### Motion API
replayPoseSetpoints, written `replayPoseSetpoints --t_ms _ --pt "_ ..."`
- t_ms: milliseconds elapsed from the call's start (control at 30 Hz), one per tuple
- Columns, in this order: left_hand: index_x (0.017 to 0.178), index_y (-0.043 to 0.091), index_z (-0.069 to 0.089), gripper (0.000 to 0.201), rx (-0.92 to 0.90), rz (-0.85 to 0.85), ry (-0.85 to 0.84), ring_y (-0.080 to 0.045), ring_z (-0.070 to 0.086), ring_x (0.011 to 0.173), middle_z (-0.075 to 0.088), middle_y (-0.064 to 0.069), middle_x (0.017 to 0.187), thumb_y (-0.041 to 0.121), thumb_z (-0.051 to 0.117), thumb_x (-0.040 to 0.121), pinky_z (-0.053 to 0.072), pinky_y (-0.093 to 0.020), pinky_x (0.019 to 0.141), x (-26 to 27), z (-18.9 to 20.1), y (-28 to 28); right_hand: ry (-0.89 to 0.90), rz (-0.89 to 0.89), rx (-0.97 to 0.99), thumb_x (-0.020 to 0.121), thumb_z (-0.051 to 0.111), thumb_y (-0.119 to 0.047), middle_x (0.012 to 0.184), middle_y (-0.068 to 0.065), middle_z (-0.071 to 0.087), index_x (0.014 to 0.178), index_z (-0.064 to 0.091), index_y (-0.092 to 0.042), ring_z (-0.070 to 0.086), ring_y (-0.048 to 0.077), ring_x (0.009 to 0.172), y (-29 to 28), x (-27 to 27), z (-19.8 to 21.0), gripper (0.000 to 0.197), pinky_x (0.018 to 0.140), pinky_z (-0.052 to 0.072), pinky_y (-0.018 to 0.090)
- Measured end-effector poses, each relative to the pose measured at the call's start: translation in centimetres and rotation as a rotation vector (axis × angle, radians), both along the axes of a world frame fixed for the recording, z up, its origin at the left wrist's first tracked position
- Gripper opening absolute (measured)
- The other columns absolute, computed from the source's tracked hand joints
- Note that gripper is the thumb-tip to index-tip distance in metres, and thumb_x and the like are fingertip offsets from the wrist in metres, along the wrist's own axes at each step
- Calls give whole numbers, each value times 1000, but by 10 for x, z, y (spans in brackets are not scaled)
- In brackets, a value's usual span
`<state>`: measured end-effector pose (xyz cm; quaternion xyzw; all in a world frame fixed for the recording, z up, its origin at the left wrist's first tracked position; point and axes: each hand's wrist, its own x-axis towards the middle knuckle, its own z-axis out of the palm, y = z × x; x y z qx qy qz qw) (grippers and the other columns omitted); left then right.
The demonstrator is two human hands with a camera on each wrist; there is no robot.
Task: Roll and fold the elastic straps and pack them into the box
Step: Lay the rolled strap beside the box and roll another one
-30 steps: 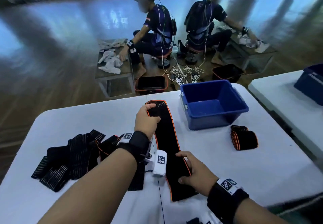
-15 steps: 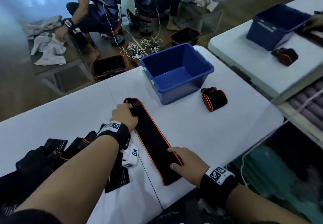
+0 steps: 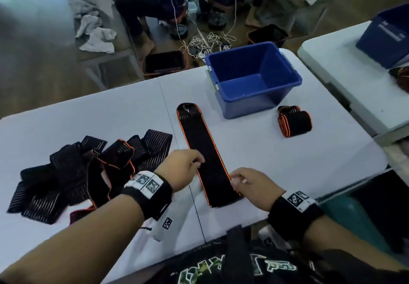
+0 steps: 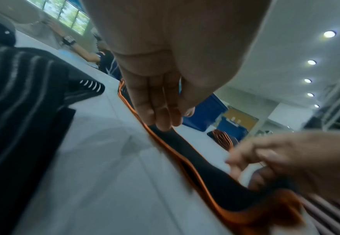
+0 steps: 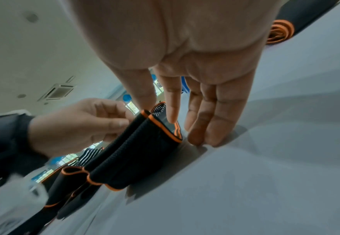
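Observation:
A long black strap (image 3: pixel 199 142) with orange edging lies flat on the white table (image 3: pixel 276 164), running away from me toward the blue box (image 3: pixel 247 106). My left hand (image 3: pixel 198 164) pinches its left edge about two thirds of the way toward me. My right hand (image 3: pixel 233 178) pinches the right edge near the near end. In the right wrist view the thumb and index finger of that hand (image 5: pixel 159 114) hold the strap (image 5: pixel 135 151) while the other fingers rest on the table. The strap shows two layers there. The box looks empty.
A rolled strap (image 3: pixel 295 121) lies right of the box. A heap of loose straps (image 3: pixel 77 168) covers the table's left side. A second table with another blue box (image 3: pixel 385 38) stands at the right. People sit on the floor beyond, among cables and black bins (image 3: pixel 163 64).
My left hand has come back from the strap's far end to its near part. The right hand has shifted from the strap's top to its right edge. The head view has tilted downward.

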<state>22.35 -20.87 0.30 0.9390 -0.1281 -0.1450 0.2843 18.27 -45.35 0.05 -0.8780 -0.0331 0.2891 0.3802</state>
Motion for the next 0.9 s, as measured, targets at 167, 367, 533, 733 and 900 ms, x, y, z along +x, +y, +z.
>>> replayPoseSetpoints --t_ms 167,367,533,733,900 --pt "113 16 73 27 -7 74 92 -12 66 105 73 4 112 4 59 95 46 -14 91 -61 -18 -7 6 62 -6 95 53 -11 107 0 65 119 64 -17 59 10 90 1 7 -7 27 70 41 5" --pt "115 22 71 43 -72 237 56 -9 63 98 70 10 105 23 86 74 45 -11 87 -97 -27 -17 -7 248 -71 85 54 -1 113 3 60 123 63 -14 62 16 95 -5 9 -10 41 79 48 16" --pt "94 23 76 18 -152 341 -7 -5 63 91 73 11 97 31 81 78 52 -27 83 -109 -21 -34 -74 310 -100 87 70 -23 96 1 58 100 72 -13 59 18 82 -8 10 -13 16 82 49 32" --pt "79 13 69 31 -63 510 54 -17 62 82 69 0 82 35 57 97 50 -38 79 -105 -24 -45 -85 227 -85 94 59 -37 60 8 48 63 52 -8 42 18 58 -7 18 -21 43 56 32 30" --pt "71 12 67 41 20 589 56 -19 61 74 67 -3 74 34 51 101 44 -31 70 -97 -20 -56 -80 197 -121 96 54 -38 59 7 40 59 45 -5 38 19 57 -1 20 -21 50 57 32 32"
